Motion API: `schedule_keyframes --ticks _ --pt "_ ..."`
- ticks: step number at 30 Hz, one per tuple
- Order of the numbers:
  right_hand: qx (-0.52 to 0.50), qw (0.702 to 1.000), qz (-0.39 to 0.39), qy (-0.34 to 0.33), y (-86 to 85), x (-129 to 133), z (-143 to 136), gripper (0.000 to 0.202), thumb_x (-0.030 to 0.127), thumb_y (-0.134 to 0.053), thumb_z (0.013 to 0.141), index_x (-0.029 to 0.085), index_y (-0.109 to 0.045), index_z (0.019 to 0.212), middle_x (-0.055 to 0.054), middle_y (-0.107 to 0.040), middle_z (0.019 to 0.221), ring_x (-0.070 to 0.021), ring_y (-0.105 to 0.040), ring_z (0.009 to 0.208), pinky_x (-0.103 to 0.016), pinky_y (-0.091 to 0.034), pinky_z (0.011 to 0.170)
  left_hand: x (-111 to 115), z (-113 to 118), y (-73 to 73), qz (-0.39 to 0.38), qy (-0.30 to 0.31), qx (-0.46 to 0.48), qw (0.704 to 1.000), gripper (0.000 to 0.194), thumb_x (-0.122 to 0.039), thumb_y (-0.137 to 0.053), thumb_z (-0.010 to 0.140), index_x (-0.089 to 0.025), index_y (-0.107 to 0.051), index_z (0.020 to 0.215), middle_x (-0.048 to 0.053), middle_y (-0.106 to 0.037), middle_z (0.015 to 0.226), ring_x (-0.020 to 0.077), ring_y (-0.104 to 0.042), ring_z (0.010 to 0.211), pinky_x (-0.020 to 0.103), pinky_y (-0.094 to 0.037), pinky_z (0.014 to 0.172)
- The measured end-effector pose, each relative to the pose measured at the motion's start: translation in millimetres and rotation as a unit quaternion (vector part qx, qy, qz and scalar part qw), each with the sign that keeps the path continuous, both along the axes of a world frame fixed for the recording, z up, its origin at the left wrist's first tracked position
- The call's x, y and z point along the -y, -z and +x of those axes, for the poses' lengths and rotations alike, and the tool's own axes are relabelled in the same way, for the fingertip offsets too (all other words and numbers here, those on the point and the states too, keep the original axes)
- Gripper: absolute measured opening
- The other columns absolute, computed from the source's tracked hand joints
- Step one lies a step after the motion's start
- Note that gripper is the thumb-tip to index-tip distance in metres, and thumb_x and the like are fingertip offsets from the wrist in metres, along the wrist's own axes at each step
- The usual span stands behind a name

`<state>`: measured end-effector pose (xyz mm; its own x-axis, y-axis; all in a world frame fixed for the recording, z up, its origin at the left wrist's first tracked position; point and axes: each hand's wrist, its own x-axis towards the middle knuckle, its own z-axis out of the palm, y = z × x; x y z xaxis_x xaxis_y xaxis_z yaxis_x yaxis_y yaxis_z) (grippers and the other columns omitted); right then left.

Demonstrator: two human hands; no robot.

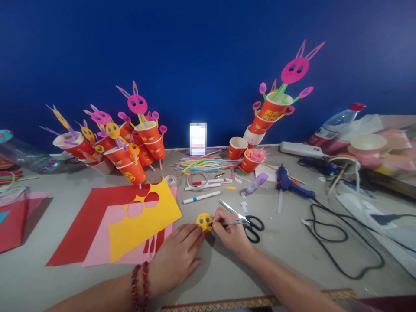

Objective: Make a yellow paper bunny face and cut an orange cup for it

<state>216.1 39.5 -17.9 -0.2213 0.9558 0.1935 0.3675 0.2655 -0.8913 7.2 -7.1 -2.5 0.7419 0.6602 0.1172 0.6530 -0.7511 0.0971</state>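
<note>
A round yellow paper face (203, 222) with two dark eyes lies on the grey table in front of me. The fingertips of my left hand (182, 249) rest flat on its lower left edge, fingers stretched out. My right hand (231, 229) is closed round a marker pen (232, 222), whose tip meets the right side of the yellow face. Just beyond that hand lie black-handled scissors (248, 221). Under my left forearm's far side spread sheets of yellow paper (149, 221), pink paper (99, 236) and red paper (82, 223); round holes are cut in the yellow one.
Red paper cups with paper faces (130, 169) crowd the back left; a taller cup stack (268, 108) stands back right. Markers (201, 197), a glue stick (257, 183) and coloured sticks (204, 164) lie ahead. A blue glue gun (292, 186) trails a black cord (344, 238) at right.
</note>
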Motion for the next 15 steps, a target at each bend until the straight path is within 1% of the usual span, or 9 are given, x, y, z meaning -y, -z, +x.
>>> schedule_keyframes --ticks 4,15 --pt "-0.002 1.000 -0.004 0.003 1.0 0.2 -0.1 0.016 0.014 -0.048 0.075 0.022 -0.043 0.062 0.006 -0.044 0.057 -0.0113 -0.039 0.052 -0.023 -0.029 0.050 -0.8 0.0 -0.7 -0.003 -0.001 -0.004 1.000 0.052 -0.047 -0.051 0.097 -0.011 -0.053 0.135 0.010 -0.059 0.136 0.0279 -0.050 0.126 0.042 -0.036 0.109" --pt "-0.026 1.000 -0.007 0.012 2.0 -0.5 -0.9 0.016 0.015 -0.048 0.075 0.022 -0.043 0.062 0.006 -0.044 0.057 -0.0114 -0.039 0.053 -0.022 -0.030 0.050 1.1 0.9 -2.7 -0.005 0.001 -0.005 1.000 0.052 -0.046 -0.053 0.097 -0.010 -0.054 0.134 0.011 -0.060 0.135 0.0286 -0.050 0.125 0.042 -0.036 0.108"
